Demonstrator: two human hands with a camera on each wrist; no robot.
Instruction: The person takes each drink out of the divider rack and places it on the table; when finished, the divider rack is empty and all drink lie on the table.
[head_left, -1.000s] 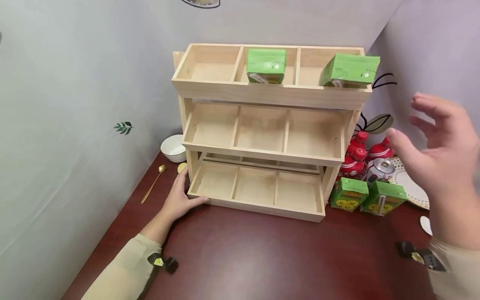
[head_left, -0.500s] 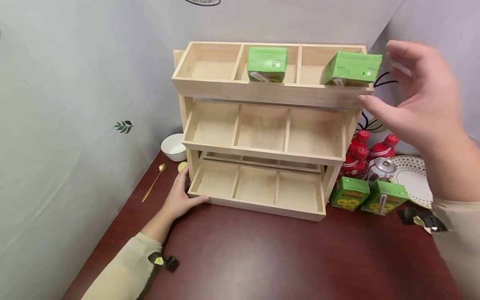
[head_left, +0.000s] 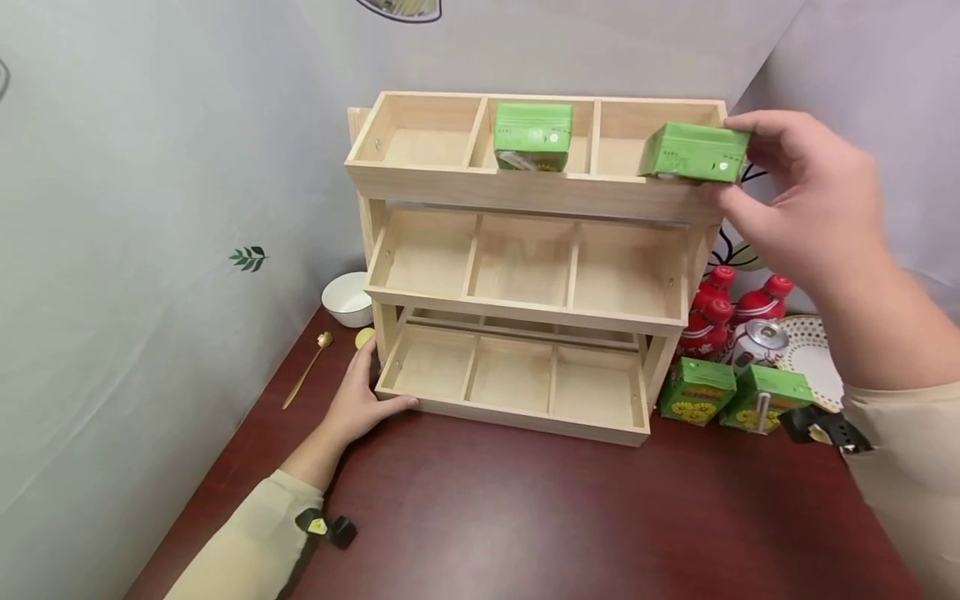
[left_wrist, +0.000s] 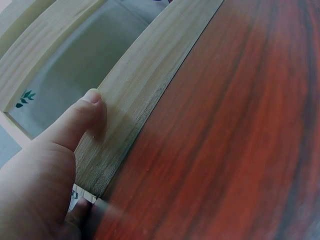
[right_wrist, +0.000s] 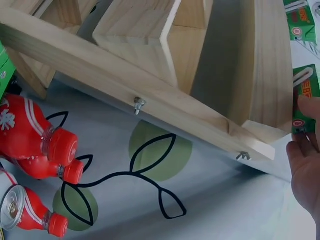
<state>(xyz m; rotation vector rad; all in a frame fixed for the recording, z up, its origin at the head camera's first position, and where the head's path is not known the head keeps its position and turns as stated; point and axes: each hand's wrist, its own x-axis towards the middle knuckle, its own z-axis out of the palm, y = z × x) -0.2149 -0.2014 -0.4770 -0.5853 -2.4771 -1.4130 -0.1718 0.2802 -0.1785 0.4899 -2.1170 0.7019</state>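
Observation:
A three-tier wooden display rack [head_left: 525, 192] stands on the table, each tier split into three compartments. My left hand [head_left: 357, 407] holds its bottom left corner, with the thumb along the front board and fingers round the side; the left wrist view shows the thumb [left_wrist: 82, 115] on the wood. At the top right compartment, my right hand [head_left: 825, 204] grips a green drink carton [head_left: 693, 154] by its right end, thumb in front and fingers behind. The carton leans over the front board. Another green drink carton [head_left: 532, 137] sits in the top middle compartment.
Right of the rack are red-capped bottles [head_left: 763, 300], a silver can [head_left: 761, 340], two green cartons [head_left: 697, 392] and a dotted plate [head_left: 813, 354]. A white bowl [head_left: 348, 300] and gold spoon [head_left: 306, 371] lie left. Fabric walls surround the dark red table [head_left: 510, 508].
My right hand has moved up and left from beside the rack and taken hold of the top right carton, which has turned slightly. My left hand has stayed on the rack's corner.

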